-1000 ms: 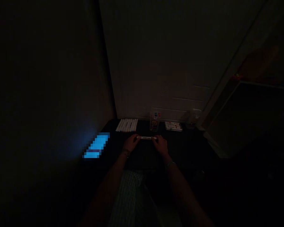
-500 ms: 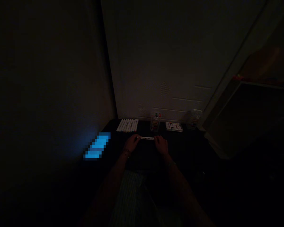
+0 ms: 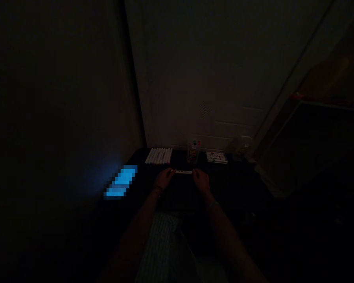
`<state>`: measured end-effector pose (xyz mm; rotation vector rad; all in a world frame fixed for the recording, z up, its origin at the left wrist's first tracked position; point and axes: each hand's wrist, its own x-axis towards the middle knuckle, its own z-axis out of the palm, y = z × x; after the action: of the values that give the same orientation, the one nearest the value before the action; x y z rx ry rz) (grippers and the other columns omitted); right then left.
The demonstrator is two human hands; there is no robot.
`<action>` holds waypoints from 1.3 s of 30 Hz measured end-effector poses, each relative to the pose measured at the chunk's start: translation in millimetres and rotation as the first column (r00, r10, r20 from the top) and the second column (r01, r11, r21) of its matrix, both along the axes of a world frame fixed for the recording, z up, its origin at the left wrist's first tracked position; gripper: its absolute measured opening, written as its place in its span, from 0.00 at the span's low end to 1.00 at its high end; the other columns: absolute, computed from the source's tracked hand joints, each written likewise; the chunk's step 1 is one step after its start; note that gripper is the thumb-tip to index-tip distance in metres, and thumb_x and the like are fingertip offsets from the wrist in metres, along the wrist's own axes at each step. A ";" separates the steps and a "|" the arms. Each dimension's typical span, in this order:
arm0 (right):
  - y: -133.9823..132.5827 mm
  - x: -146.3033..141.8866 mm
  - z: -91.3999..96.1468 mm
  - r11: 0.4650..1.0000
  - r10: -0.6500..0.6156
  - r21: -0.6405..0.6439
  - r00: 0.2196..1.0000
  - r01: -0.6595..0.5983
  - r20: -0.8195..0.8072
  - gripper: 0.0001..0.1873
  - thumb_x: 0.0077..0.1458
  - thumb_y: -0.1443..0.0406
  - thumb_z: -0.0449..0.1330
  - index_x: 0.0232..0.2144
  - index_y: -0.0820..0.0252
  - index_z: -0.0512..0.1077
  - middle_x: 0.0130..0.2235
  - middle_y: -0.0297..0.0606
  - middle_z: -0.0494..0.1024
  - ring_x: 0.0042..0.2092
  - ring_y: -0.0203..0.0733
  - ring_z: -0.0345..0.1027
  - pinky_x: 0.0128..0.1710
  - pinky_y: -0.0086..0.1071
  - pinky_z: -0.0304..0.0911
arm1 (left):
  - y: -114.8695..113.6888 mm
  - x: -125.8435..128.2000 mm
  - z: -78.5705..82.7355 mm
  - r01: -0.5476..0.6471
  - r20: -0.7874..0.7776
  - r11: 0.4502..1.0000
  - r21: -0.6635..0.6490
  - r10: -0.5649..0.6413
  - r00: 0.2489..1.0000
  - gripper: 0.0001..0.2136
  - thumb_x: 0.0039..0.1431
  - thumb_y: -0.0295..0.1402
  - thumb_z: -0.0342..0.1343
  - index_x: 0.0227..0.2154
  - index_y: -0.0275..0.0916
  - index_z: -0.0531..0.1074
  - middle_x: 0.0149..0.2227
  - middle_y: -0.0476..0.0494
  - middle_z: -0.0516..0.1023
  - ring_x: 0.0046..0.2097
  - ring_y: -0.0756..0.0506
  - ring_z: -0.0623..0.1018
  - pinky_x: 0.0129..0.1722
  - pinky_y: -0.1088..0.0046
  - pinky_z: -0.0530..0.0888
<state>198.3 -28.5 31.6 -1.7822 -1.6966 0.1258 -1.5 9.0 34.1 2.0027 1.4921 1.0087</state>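
Note:
A white marker [image 3: 184, 171] with dark print lies crosswise between my two hands, over the dark table. My left hand [image 3: 165, 179] pinches its left end. At the right end, my right hand [image 3: 201, 180] closes its fingers on the marker. Beyond my left hand, several white markers [image 3: 159, 155] lie side by side in a row. Straight ahead stands a clear plastic case [image 3: 193, 152] with coloured marks near its top. To its right, a flat pack of white markers [image 3: 217, 157] rests on the table. The dim light hides fine detail of my fingertips.
A glowing blue, pixelated screen [image 3: 121, 182] lies at the table's left side. Another clear container [image 3: 242, 149] stands at the back right. A pale wall [image 3: 177, 98] rises behind the table [image 3: 230, 184]. On the right is a shelf [image 3: 327, 105].
Both hands keep their hold on the marker and have hardly moved. The picture is slightly darker.

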 end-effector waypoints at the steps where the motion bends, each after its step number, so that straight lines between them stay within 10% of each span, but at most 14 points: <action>1: -0.1 0.0 0.0 1.000 -0.005 0.006 1.000 0.005 0.000 0.19 0.59 0.57 0.40 0.37 0.56 0.68 0.39 0.36 0.72 0.43 0.36 0.63 0.43 0.29 0.50 | -0.3 0.0 0.4 -0.002 0.000 1.000 -0.001 0.002 1.000 0.18 0.52 0.48 0.43 0.29 0.40 0.71 0.26 0.51 0.73 0.28 0.51 0.70 0.29 0.78 0.64; 11: -7.0 -2.5 4.8 0.996 0.081 0.030 0.994 -0.083 0.075 0.17 0.57 0.54 0.43 0.40 0.52 0.66 0.40 0.34 0.70 0.44 0.37 0.61 0.45 0.32 0.49 | 3.2 -1.8 3.5 0.029 0.388 0.999 -0.043 -0.010 0.922 0.17 0.46 0.46 0.51 0.33 0.38 0.71 0.32 0.48 0.74 0.35 0.48 0.72 0.36 0.74 0.67; 16: -7.8 -4.7 6.2 0.968 0.239 0.048 0.965 -0.245 0.108 0.15 0.56 0.57 0.47 0.43 0.51 0.65 0.41 0.34 0.70 0.43 0.37 0.62 0.42 0.30 0.53 | 0.5 8.5 30.5 0.031 0.608 0.999 -0.035 -0.003 0.794 0.17 0.47 0.44 0.53 0.34 0.36 0.72 0.35 0.46 0.74 0.38 0.47 0.72 0.41 0.71 0.66; 22: -5.2 -5.1 4.8 0.967 0.223 0.097 0.965 -0.237 0.136 0.13 0.54 0.61 0.52 0.42 0.55 0.67 0.43 0.38 0.70 0.45 0.40 0.61 0.44 0.32 0.55 | -36.8 72.6 63.6 0.130 0.481 0.951 0.280 -0.256 0.839 0.09 0.45 0.39 0.57 0.30 0.41 0.75 0.44 0.45 0.70 0.47 0.46 0.68 0.49 0.68 0.64; 25: -3.2 -3.3 1.3 0.984 0.156 0.062 0.977 -0.166 0.144 0.14 0.52 0.64 0.53 0.42 0.58 0.68 0.44 0.41 0.70 0.45 0.41 0.61 0.45 0.32 0.55 | -51.0 90.8 58.1 0.240 0.475 0.945 0.224 -0.321 0.820 0.10 0.49 0.37 0.54 0.34 0.40 0.74 0.43 0.44 0.73 0.46 0.46 0.70 0.49 0.67 0.65; 39: 0.4 0.1 -5.2 0.976 0.219 -0.050 0.962 -0.214 0.163 0.11 0.54 0.63 0.50 0.38 0.51 0.70 0.40 0.35 0.71 0.42 0.38 0.60 0.44 0.30 0.52 | -67.8 83.4 33.9 0.306 0.376 0.939 0.156 -0.343 0.861 0.10 0.48 0.33 0.55 0.34 0.39 0.74 0.41 0.45 0.76 0.44 0.45 0.73 0.48 0.66 0.67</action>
<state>198.5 -28.1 26.4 -1.6646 -2.0191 0.1010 81.9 -58.8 68.0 1.8771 0.8706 1.2581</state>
